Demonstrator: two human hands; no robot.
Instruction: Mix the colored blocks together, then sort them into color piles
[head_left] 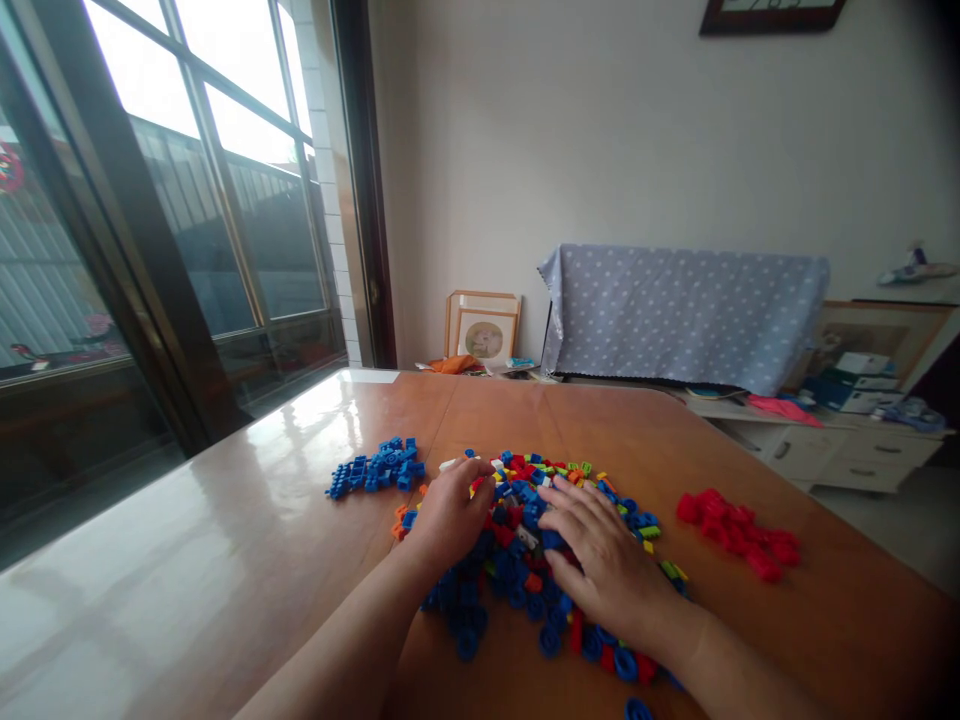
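Note:
A mixed pile of small plastic building bricks (pixel 517 570), mostly blue with red, yellow, green, orange and white ones, lies on the table before me. My left hand (pixel 452 512) is at the pile's left side, fingers curled down among the bricks. Red and yellow show between its thumb and fingers, but whether it grips a brick is hard to make out. Over the pile's right part rests my right hand (pixel 600 550), palm down, fingers spread and touching bricks. Left of the pile sits a group of blue bricks (pixel 379 467); to its right is a group of red bricks (pixel 739 532).
The brown wooden table (pixel 247 560) is glossy, with window light on its left half. One blue ring-shaped piece (pixel 637 710) lies near the front edge. Beyond stand a polka-dot cloth cover (pixel 682 315), framed pictures (pixel 484 330) and a white cabinet (pixel 840 455).

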